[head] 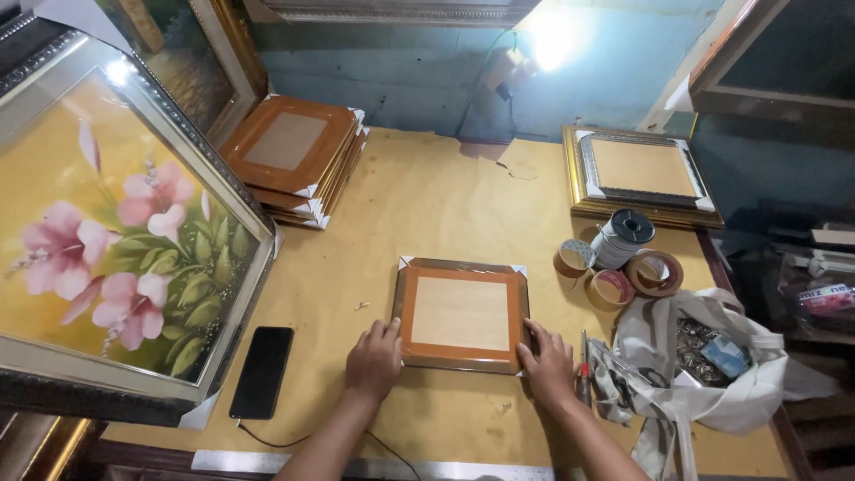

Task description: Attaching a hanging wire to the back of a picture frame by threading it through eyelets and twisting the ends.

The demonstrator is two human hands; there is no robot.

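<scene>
Open counter point(427, 196) beyond the small frame point(461, 313), wide and bare up to the wall; hemmed on the left by the big flower painting point(116, 240) and the stack of brown frames point(294, 160); a black phone point(262, 370) lying left of the left hand point(374, 359); crowded on the right by tape rolls point(623, 276), a wire spool point(623, 236), a white bag point(695, 365) just beside the right hand point(548, 363); gold frame point(641, 174) at far right.

Left hand point(374, 359) and right hand point(548, 365) rest on the near corners of an orange picture frame point(461, 313).
</scene>
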